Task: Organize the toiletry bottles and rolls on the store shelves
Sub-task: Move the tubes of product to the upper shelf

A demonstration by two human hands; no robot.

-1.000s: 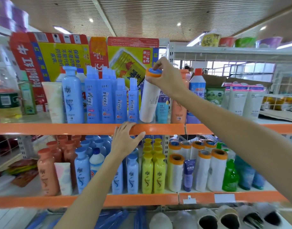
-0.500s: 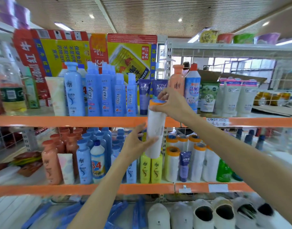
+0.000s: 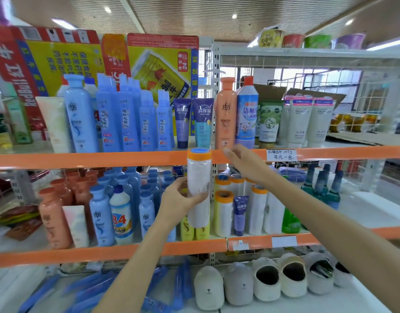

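Note:
My left hand (image 3: 179,201) grips a white roll with an orange band and blue cap (image 3: 198,177), held upright in front of the shelves, its cap level with the upper orange shelf edge (image 3: 81,159). My right hand (image 3: 242,162) hovers just right of the roll's top with fingers relaxed, holding nothing. Several similar white rolls (image 3: 224,213) stand on the middle shelf behind it, next to a small purple tube (image 3: 239,214). Blue bottles (image 3: 124,118), two dark blue tubes (image 3: 192,122) and an orange bottle (image 3: 226,114) stand on the upper shelf.
The middle shelf holds orange bottles (image 3: 53,218), blue bottles (image 3: 101,218), a bleach bottle (image 3: 121,216), yellow bottles (image 3: 195,231) and green bottles (image 3: 289,220). White tubes (image 3: 307,120) stand upper right. Slippers (image 3: 267,279) fill the lowest shelf. Red and yellow cartons (image 3: 59,59) lean behind.
The roll came down from the upper shelf to mid-height. My left hand left the shelf edge and took the roll's body; my right hand let go of its top.

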